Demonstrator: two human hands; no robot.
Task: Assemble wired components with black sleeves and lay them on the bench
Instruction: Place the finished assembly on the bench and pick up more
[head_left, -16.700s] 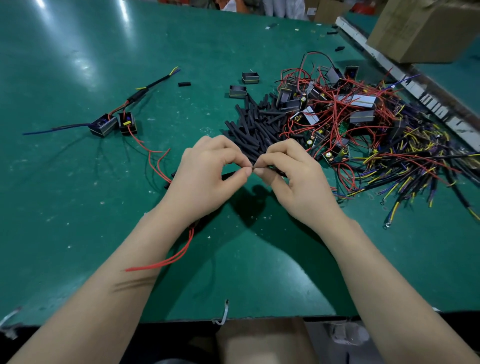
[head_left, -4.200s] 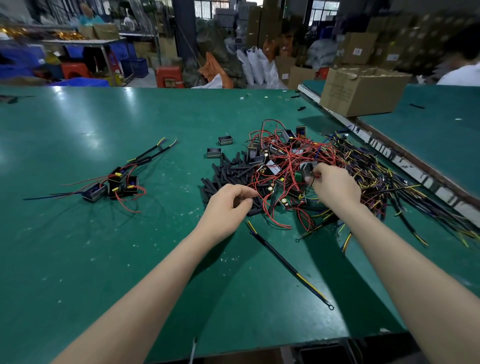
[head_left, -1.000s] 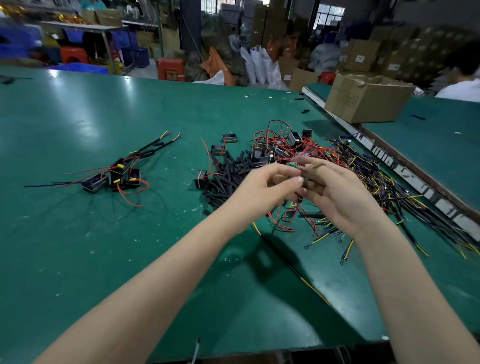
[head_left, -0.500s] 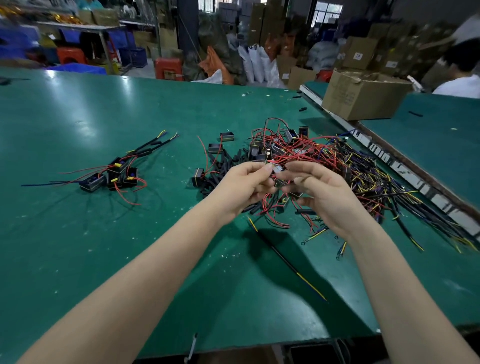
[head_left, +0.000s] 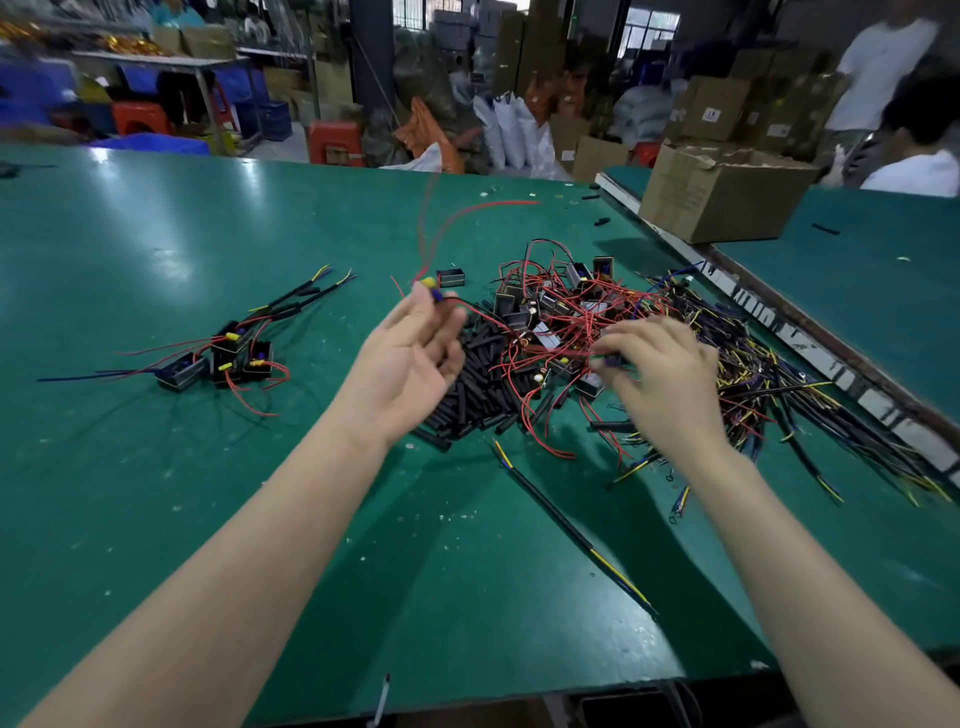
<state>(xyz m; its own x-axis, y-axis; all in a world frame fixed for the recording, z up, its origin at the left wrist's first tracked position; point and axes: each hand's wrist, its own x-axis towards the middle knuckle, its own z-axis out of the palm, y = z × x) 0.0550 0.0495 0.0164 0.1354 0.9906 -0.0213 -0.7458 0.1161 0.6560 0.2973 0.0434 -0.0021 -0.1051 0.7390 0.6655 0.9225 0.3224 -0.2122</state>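
Raising our left hand palm-up above the green bench, we pinch a wired component whose red wires arc upward. Our right hand, fingers curled, grips a red lead in the tangled wire pile, screening part of it. Black sleeves lie heaped between both hands. Finished assemblies rest far left; a cardboard box stands beyond.
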